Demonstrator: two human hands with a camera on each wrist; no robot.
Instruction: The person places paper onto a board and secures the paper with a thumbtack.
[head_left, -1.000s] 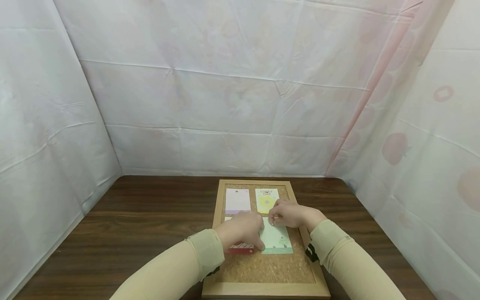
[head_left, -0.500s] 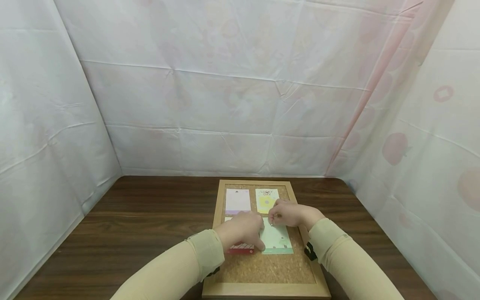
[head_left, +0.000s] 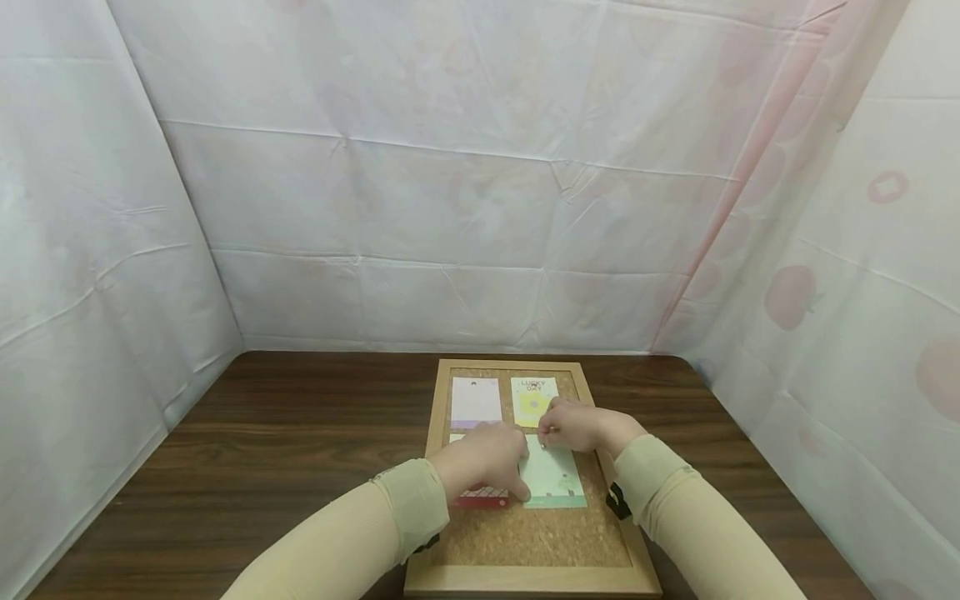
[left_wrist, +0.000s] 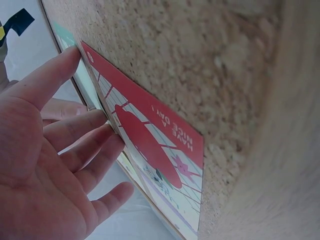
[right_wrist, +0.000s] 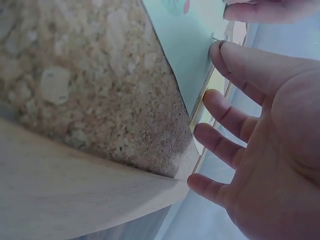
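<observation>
A pale green card (head_left: 558,479) lies on the framed corkboard (head_left: 532,546). At its top edge my right hand (head_left: 577,425) pinches a pin (right_wrist: 216,39) between thumb and index finger; the thin metal shaft shows, the head is hidden by the fingertips. Its other fingers spread over the board in the right wrist view. My left hand (head_left: 483,458) rests with extended fingers on the red-bordered card (left_wrist: 145,132), which reads "HAVE A NICE DAY!". The left thumb (left_wrist: 67,62) reaches over to the green card's left edge. In the head view, this hand covers most of the red-bordered card.
Farther up the board are a white card with a purple band (head_left: 475,400) and a yellow "LUCKY DAY" card (head_left: 534,404), each with a small dark spot near its top. A wooden frame (head_left: 532,577) borders the cork. The board lies on a dark wood table (head_left: 300,450), with white curtains (head_left: 420,208) around it.
The right hand's fingertips have shifted very slightly at the top of the green card. The left hand and the cards have stayed in place.
</observation>
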